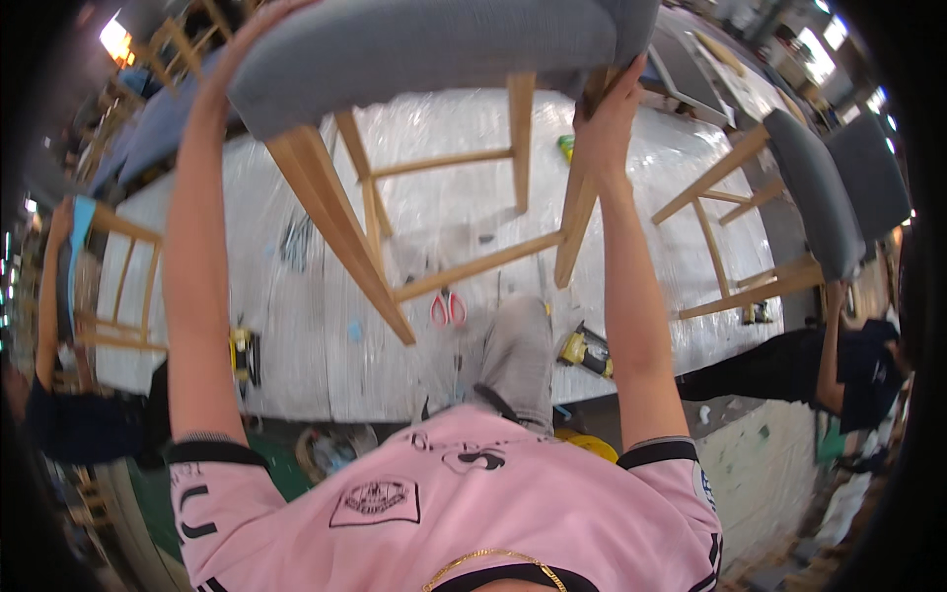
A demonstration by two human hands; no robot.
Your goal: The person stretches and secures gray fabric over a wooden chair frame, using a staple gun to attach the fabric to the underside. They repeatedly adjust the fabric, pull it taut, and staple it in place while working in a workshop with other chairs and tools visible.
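I hold up a chair with a grey padded seat (424, 54) and light wooden legs (340, 232) joined by stretchers. Its top runs out of the picture. My left hand (271, 14) is at the far left side of the padding, its fingers partly cut off by the upper edge. My right hand (607, 123) is closed round the wooden frame under the right corner of the seat. Below the legs, red-handled cutters (448, 308) lie on the plastic-covered table (296, 345). My knee (518, 340), in grey trousers, is raised against the table.
Yellow-black power tools lie at the table's near side, one at left (244, 355), one at right (587, 350). Another grey chair (814, 192) stands tilted at right, with a co-worker's hand (837, 293) on it. At left, another person handles a wooden chair frame (123, 281).
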